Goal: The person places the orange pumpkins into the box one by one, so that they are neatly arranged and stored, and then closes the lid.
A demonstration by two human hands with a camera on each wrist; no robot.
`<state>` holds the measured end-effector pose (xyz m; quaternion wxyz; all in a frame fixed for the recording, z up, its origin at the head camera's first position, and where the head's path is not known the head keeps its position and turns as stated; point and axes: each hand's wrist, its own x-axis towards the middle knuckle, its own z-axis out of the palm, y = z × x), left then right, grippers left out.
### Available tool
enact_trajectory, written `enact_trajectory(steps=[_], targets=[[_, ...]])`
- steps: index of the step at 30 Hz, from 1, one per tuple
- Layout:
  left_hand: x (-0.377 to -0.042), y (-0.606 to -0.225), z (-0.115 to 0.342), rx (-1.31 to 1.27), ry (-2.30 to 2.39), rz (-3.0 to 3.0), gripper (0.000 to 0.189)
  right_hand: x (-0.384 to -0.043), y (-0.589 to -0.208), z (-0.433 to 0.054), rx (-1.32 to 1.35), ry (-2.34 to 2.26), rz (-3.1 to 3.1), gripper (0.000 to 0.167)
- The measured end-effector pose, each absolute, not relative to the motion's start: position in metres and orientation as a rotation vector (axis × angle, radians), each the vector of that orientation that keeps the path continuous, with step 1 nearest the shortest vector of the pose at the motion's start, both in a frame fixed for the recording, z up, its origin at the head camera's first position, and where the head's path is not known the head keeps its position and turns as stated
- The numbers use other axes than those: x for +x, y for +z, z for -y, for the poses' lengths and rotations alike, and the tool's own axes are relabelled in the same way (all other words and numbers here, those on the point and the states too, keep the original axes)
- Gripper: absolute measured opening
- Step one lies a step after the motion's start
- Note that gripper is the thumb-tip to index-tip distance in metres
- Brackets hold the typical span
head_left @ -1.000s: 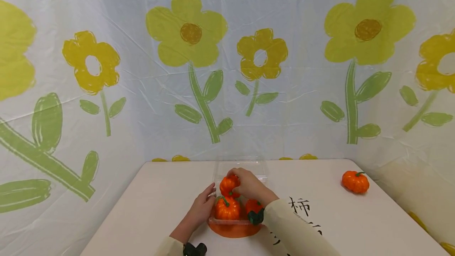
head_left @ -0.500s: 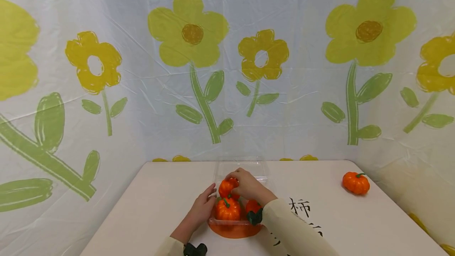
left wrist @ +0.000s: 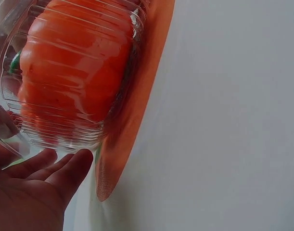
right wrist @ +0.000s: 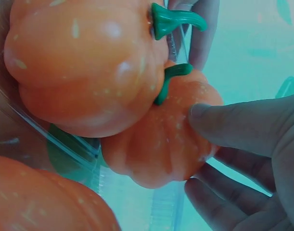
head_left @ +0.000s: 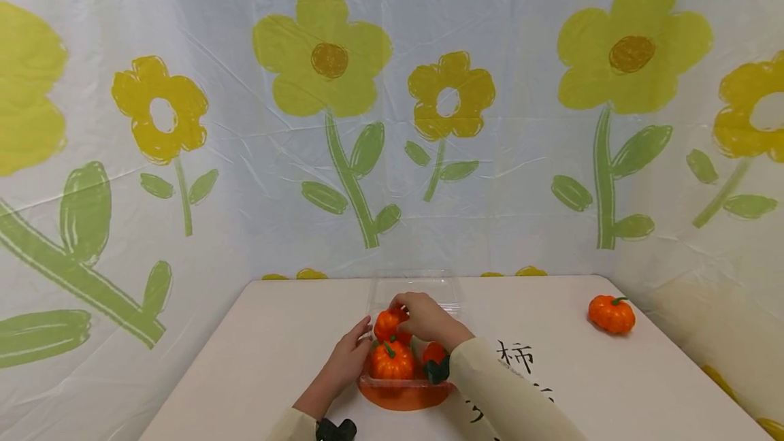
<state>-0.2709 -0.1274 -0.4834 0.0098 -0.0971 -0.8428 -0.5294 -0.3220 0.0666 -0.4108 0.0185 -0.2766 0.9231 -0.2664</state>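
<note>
A clear plastic clamshell box (head_left: 401,382) stands on the table with its lid raised at the back. My right hand (head_left: 425,320) holds a small orange toy pumpkin (head_left: 386,326) at the back of the box, thumb on one side and fingers on the other in the right wrist view. In front of it sits a larger pumpkin (head_left: 393,362) with a green stem; another pumpkin (head_left: 433,352) lies at the right, partly hidden by my sleeve. My left hand (head_left: 348,357) rests along the box's left side, its extended fingertips (left wrist: 82,161) touching the ridged wall.
Beneath the box is an orange round shape (head_left: 404,398) on the white tabletop (head_left: 275,346). A separate pumpkin (head_left: 612,314) sits near the right edge. Black written characters (head_left: 517,354) mark the cloth right of the box. A flowered curtain stands behind.
My right hand and its small pumpkin have shifted slightly left and lower, closer to the larger pumpkin. The left hand stays at the box's side.
</note>
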Motion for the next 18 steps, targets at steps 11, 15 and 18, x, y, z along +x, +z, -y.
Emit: enact_trajectory(steps=[11, 15, 18], targets=[[-0.271, -0.484, 0.127, -0.307, -1.654, 2.630, 0.055, -0.319, -0.406, -0.076, -0.883, -0.866, -2.784, 0.029], [-0.271, -0.484, 0.127, -0.313, -1.646, 2.627, 0.054, -0.318, -0.405, -0.078, -0.915, -0.857, -2.787, 0.031], [-0.270, -0.483, 0.128, -0.310, -1.637, 2.629, 0.054, -0.318, -0.403, -0.080, -0.952, -0.834, -2.790, 0.032]])
